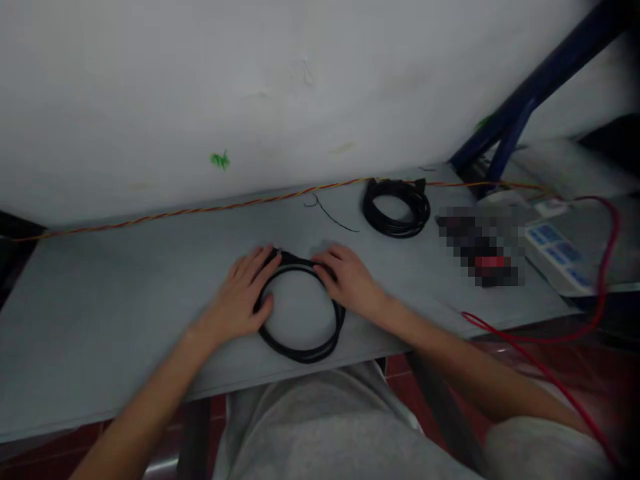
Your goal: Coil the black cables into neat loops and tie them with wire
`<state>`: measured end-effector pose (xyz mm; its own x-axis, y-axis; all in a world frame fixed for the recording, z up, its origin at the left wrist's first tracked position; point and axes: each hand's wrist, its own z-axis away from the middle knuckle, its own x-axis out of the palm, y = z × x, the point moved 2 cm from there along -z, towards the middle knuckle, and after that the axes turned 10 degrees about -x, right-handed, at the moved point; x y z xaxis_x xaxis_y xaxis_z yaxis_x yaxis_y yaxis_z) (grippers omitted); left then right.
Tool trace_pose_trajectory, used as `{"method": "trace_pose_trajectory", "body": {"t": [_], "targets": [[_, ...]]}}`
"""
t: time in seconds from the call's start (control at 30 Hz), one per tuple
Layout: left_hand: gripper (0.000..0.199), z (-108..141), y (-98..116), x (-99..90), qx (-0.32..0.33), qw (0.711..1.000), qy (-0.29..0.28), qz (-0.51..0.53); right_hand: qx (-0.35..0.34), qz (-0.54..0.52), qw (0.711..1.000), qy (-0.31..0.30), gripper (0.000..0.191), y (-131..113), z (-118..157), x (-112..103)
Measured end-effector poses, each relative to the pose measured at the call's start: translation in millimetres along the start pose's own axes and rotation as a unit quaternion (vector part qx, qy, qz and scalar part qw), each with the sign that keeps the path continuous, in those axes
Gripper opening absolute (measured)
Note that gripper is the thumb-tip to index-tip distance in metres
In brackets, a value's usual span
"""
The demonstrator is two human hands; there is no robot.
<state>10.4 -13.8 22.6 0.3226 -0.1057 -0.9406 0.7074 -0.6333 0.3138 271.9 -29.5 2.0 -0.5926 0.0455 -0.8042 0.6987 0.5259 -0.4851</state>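
A black cable [305,355] lies in a round coil on the grey table [125,300], near its front edge. My left hand [247,290] rests on the upper left of the coil, fingers over the cable and thumb apart on the inner side. At the upper right of the coil, my right hand [347,277] has its fingers curled round the cable, close to the surface. A thicker black stretch of cable runs between the two hands along the top of the ring.
A second black coiled cable [397,230] lies back right. Behind it a twisted red-yellow wire [200,209] runs along the wall. Thin black wire [333,217] lies mid-table. At right are a pixelated item, a white-and-blue box [560,257], a red cable [603,267] and a blue frame [540,87].
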Motion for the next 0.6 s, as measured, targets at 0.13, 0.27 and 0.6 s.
{"method": "trace_pose_trajectory", "body": {"t": [0.13, 0.27, 0.6], "targets": [[0.076, -8.6, -3.7, -5.1, 0.022, 0.998, -0.061, -0.001, -0.034, -0.011, 0.998, -0.047, 0.026, 9.8, -22.8, -8.8], [0.075, -17.1, -8.6, -12.2, 0.008, 0.998, -0.047, 0.039, -0.071, -0.057, 0.991, -0.095, 0.019, 23.3, -62.7, -13.9], [0.022, -67.4, -16.3, -13.0, -0.031, 0.999, 0.013, -0.030, -0.193, -0.107, 0.964, -0.146, 0.021, 23.8, -109.6, 15.2]]}}
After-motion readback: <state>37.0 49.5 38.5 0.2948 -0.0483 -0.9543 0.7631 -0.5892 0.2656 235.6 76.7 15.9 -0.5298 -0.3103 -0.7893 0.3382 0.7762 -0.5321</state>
